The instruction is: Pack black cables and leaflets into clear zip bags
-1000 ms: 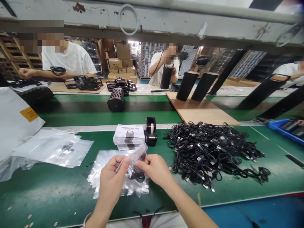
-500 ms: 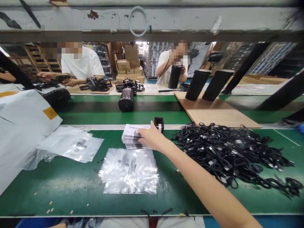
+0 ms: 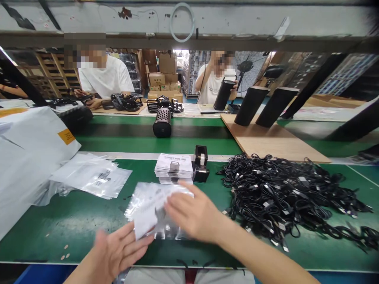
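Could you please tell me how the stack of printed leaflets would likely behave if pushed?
The stack of printed leaflets would probably slide apart, since its edges look uneven and nothing visible binds it. Lying flat, it seems unlikely to roll or tip.

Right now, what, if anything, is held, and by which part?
The right hand holds a blurred leaflet by its right end; the open left hand is at its near corner, contact unclear.
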`<action>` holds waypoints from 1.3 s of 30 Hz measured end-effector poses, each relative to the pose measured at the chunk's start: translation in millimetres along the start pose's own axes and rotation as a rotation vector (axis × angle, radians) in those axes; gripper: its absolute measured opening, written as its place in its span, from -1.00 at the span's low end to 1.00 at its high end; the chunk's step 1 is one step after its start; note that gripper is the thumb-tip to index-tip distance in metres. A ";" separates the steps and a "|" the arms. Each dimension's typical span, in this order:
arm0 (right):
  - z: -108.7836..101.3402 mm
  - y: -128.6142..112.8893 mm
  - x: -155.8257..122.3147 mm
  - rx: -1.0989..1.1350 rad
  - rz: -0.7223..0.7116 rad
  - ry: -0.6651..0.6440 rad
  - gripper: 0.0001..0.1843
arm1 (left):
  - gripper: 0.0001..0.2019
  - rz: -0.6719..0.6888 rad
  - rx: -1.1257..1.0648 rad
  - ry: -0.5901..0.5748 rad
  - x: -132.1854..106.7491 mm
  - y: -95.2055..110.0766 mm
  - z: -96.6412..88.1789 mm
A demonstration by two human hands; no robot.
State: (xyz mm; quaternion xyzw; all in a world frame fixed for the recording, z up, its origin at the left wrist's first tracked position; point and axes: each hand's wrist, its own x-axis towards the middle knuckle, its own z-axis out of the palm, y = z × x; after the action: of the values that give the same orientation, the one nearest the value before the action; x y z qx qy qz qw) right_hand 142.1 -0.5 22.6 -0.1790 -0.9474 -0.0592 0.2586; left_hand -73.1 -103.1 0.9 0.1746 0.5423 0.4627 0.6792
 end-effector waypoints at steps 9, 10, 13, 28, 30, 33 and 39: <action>0.4 -9.1 -83.5 1.102 1.169 0.144 -0.72 | -0.66 0.183 0.475 -0.275 47.2 1.1 62.8; -1.9 -5.2 -90.2 1.177 1.236 0.151 -0.72 | -0.67 0.245 0.561 -0.254 52.9 0.6 65.6; -9.7 1.8 -108.8 1.087 1.386 0.327 -0.70 | -0.75 0.516 0.874 -0.029 71.4 -3.6 72.7; -2.8 -8.2 -134.6 1.090 1.468 0.382 -0.69 | -0.77 0.634 1.404 0.059 85.4 -19.9 86.1; 0.7 -11.2 -132.5 1.101 1.470 0.404 -0.69 | -0.73 0.655 1.430 0.046 82.4 -20.3 85.2; 6.8 -16.9 -128.7 1.097 1.483 0.451 -0.68 | -0.69 0.684 1.457 0.033 79.5 -24.1 84.0; 17.2 -27.7 -125.4 1.069 1.510 0.481 -0.67 | -0.68 0.728 1.469 0.056 80.7 -31.5 79.3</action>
State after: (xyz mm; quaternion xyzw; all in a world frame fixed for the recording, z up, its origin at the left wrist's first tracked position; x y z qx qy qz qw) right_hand 224.4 -61.4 -56.8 -0.5844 -0.4049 0.5284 0.4640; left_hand 10.7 -32.2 -40.9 0.7283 0.6332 0.1854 0.1852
